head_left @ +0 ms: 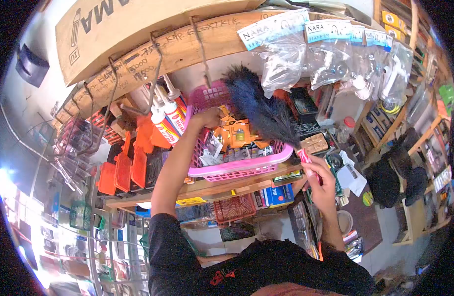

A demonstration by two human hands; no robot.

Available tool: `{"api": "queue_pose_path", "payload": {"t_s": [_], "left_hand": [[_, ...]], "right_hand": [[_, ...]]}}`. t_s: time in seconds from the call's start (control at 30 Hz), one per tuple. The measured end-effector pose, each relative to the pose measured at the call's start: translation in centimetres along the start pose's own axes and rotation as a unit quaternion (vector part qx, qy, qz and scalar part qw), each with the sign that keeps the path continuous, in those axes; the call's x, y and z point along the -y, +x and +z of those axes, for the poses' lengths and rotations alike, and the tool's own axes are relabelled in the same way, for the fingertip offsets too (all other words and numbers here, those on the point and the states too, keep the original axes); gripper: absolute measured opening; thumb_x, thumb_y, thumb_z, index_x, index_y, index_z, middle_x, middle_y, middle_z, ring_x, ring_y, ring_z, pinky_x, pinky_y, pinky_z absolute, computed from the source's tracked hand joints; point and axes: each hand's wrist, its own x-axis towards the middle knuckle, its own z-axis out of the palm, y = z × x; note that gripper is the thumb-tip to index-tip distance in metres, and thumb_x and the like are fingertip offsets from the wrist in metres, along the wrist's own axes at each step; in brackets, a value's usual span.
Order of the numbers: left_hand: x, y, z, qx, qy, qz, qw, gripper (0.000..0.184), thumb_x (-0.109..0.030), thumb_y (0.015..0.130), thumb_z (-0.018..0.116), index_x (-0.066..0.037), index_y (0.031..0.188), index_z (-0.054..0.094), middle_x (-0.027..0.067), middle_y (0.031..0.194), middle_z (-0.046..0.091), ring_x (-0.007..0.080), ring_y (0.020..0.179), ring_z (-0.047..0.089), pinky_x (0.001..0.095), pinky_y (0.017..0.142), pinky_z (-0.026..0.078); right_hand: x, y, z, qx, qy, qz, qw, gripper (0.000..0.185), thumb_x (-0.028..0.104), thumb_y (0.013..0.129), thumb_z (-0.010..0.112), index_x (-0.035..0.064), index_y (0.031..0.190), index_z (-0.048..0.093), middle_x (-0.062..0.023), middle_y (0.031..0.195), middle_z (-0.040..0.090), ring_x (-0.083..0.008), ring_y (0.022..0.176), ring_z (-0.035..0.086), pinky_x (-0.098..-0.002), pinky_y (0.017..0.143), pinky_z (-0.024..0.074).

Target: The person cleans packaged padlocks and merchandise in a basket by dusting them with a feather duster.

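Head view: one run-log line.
left hand: in pink plastic basket at small orange packets | right hand: holding dark-feathered duster by red-and-white handle

1. Before me there is a pale wall (187,76), and in front of it runs a wooden beam (187,38) which carries handwriting.
2. Lower than the beam, a wooden shelf (126,201) goes across.
3. At the right side stand wooden racks (413,22), quite full of goods.
4. The floor (279,231) is of light tiles.
5. From the left comes strong white light (6,177); whether through window or door, I cannot tell.
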Motion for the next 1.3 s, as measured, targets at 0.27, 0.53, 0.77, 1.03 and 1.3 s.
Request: {"api": "queue_pose_path", "payload": {"t_s": [0.27,0.53,0.77,1.03,1.3], "left_hand": [[2.9,-0.9,0.4,0.127,0.06,0.009,0.99,0.056,-0.038,0.069,0.083,-0.003,0.109,0.064,0.0114,0.096,0.068,0.028,0.085,0.062,0.0377,0.072,0.05],[0.4,-0.5,0.5,0.202,0.153,-0.034,0.967,0.049,-0.044,0.071,0.08,-0.008,0.101,0.064,0.0084,0.09,0.068,0.0249,0.08,0.062,0.0397,0.069,0.048],[1.3,-1.3,0.4,0.066,0.104,0.053,0.991,0.04,-0.036,0.07,0.083,-0.01,0.092,0.062,0.0085,0.084,0.066,0.0252,0.081,0.06,0.0409,0.069,0.048],[3.0,0.3,1.7,0.03,-0.005,0.114,0.993,0.036,-0.021,0.069,0.083,-0.003,0.084,0.055,0.0124,0.074,0.062,0.024,0.068,0.063,0.0407,0.057,0.049],[-9.2,-8.7,-1.3,0.105,0.115,0.008,0.988,0.035,-0.019,0.066,0.081,-0.005,0.088,0.058,0.0172,0.096,0.058,0.0352,0.084,0.064,0.0446,0.072,0.052]], "right_hand": [[-0.5,-1.2,-0.9,0.034,0.019,0.02,0.999,0.02,0.009,0.096,0.051,0.0009,0.11,0.063,-0.0105,0.127,0.054,-0.0127,0.1,0.059,-0.0208,0.058,0.0506],[-0.6,-2.1,-1.0,0.008,0.041,0.034,0.999,0.02,0.007,0.095,0.052,0.002,0.111,0.064,-0.0122,0.126,0.055,-0.0125,0.088,0.061,-0.0222,0.054,0.0519],[-1.1,-3.9,-2.9,-0.001,0.118,0.121,0.986,0.022,0.014,0.096,0.053,-0.0002,0.11,0.063,-0.0122,0.128,0.054,-0.0064,0.054,0.049,-0.0239,0.049,0.0501],[-1.2,-4.8,-3.8,-0.005,0.124,0.155,0.98,0.024,0.018,0.095,0.056,-0.0001,0.11,0.063,-0.0114,0.128,0.054,-0.0058,0.05,0.046,-0.0246,0.049,0.0493],[-1.1,-5.0,-4.5,0.01,0.133,0.146,0.98,0.021,0.014,0.096,0.054,0.0004,0.109,0.064,-0.0077,0.124,0.057,-0.0056,0.053,0.049,-0.0212,0.047,0.043]]}}
